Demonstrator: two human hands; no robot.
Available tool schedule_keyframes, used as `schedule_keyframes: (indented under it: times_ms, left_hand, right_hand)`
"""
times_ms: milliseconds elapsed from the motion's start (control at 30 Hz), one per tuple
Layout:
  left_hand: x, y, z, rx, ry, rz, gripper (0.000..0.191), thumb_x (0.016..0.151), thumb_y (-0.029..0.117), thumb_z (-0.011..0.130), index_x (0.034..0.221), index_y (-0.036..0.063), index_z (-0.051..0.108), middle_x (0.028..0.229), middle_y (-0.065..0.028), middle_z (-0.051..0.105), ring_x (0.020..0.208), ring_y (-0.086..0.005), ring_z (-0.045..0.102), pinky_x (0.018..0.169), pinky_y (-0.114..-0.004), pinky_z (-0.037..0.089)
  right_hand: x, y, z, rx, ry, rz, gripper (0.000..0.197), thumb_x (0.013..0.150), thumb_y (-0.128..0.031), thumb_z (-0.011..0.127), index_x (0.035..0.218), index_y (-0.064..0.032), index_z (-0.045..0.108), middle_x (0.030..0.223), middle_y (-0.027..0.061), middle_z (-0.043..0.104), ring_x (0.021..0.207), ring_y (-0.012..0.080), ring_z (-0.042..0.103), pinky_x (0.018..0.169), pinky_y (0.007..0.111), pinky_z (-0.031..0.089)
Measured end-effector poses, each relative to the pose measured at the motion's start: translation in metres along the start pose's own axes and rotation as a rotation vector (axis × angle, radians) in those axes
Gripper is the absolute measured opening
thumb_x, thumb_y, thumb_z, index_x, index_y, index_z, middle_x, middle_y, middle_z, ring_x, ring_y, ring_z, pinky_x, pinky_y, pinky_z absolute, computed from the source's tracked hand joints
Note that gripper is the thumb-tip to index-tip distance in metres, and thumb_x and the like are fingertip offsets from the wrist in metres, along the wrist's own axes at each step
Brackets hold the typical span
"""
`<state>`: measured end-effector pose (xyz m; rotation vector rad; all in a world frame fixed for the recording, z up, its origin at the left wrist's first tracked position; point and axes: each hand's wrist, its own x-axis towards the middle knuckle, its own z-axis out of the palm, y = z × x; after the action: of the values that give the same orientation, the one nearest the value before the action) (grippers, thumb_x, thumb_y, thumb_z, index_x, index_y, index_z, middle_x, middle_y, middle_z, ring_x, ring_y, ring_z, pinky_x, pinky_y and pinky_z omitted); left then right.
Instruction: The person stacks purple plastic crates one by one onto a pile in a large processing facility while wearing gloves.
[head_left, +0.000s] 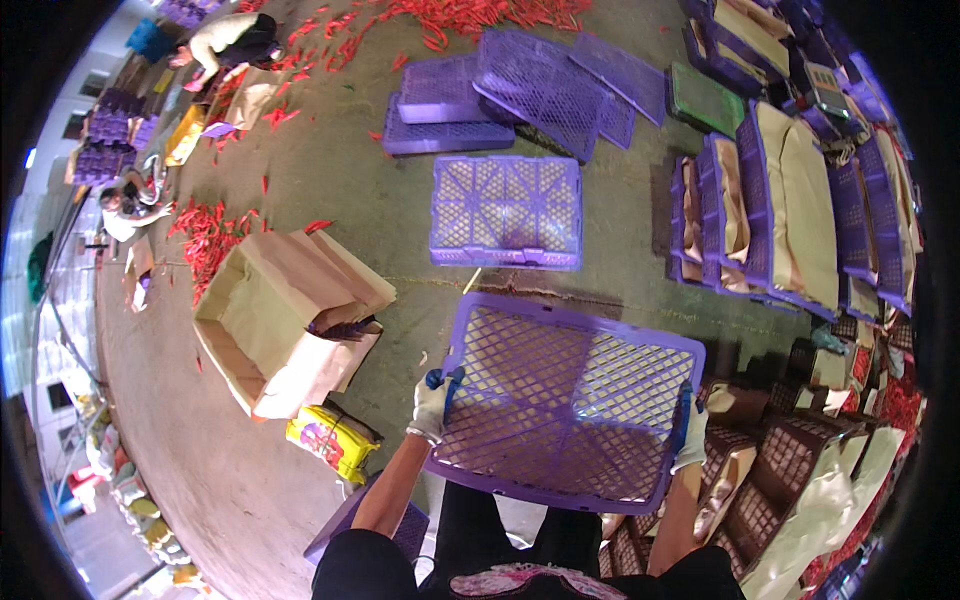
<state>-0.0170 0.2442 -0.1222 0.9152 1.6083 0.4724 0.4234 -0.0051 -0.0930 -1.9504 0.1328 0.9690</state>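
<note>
Between my two gloved hands is a purple plastic lattice crate (570, 405), held in front of my legs. My left hand (435, 405), in a white glove with blue fingers, grips its left edge. On the opposite edge my right hand (691, 429) has hold in a matching glove, its fingers partly hidden. Just beyond the held crate, another purple crate (506, 206) lies on the concrete floor. To the left stands a container lined with brown paper (259, 322). A yellow printed packet (331, 442) lies near my left forearm.
Purple crates (540, 90) lie in a loose heap ahead. Stacked paper-lined crates (795, 210) stand at right, with more crates (780, 472) beside my right arm. Red chilli peppers (214, 240) cover parts of the floor. Two people (229, 45) work at the far left.
</note>
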Motion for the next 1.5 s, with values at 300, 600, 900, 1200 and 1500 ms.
schedule_keyframes:
  times_ms: [300, 600, 900, 1200, 1500]
  left_hand:
    - [0.118, -0.161, 0.034, 0.042, 0.024, 0.150, 0.018, 0.087, 0.016, 0.067, 0.081, 0.0001, 0.063, 0.073, 0.0022, 0.062, 0.064, -0.0064, 0.051, 0.060, -0.023, 0.044]
    - [0.198, -0.206, 0.081, 0.109, 0.029, -0.009, 0.025, 0.083, 0.028, 0.073, 0.079, 0.0044, 0.064, 0.066, 0.0047, 0.056, 0.058, -0.0061, 0.046, 0.054, -0.024, 0.039]
    - [0.222, -0.271, 0.084, -0.016, -0.039, 0.059, 0.020, 0.091, 0.024, 0.064, 0.085, 0.0053, 0.064, 0.063, 0.0084, 0.048, 0.054, -0.0031, 0.036, 0.048, -0.022, 0.027]
    - [0.208, -0.131, 0.122, 1.069, -0.086, 1.310, 0.054, 0.074, 0.017, 0.073, 0.122, 0.0008, 0.054, 0.129, -0.0176, 0.051, 0.122, -0.0371, 0.044, 0.105, -0.046, 0.033]
    - [0.220, -0.140, 0.399, 1.065, -0.646, 1.386, 0.065, 0.077, 0.047, 0.066, 0.122, 0.0020, 0.054, 0.120, -0.0230, 0.055, 0.112, -0.0394, 0.053, 0.097, -0.044, 0.042]
  right_hand:
    - [0.106, 0.110, 0.072, 0.012, -0.002, 0.028, 0.027, 0.094, -0.026, 0.056, 0.075, -0.0077, 0.058, 0.060, -0.0057, 0.044, 0.050, 0.0060, 0.038, 0.045, 0.026, 0.030]
    - [0.247, 0.230, 0.129, -0.062, -0.101, -0.137, 0.030, 0.096, -0.026, 0.053, 0.098, 0.0030, 0.063, 0.083, 0.0003, 0.061, 0.069, 0.0097, 0.052, 0.062, 0.026, 0.044]
    - [0.262, 0.259, 0.156, 0.084, -0.157, -0.222, 0.031, 0.091, -0.025, 0.057, 0.107, 0.0012, 0.057, 0.089, 0.0093, 0.063, 0.075, 0.0200, 0.060, 0.069, 0.033, 0.049]
    - [0.264, 0.273, 0.145, -0.563, 0.185, -0.684, 0.043, 0.088, -0.028, 0.056, 0.121, -0.0001, 0.049, 0.106, 0.0270, 0.060, 0.098, 0.0431, 0.059, 0.085, 0.048, 0.046]
    - [0.274, 0.291, 0.143, -0.624, 0.283, -0.780, 0.046, 0.085, -0.027, 0.059, 0.123, -0.0027, 0.048, 0.111, 0.0256, 0.057, 0.101, 0.0432, 0.055, 0.087, 0.048, 0.044]
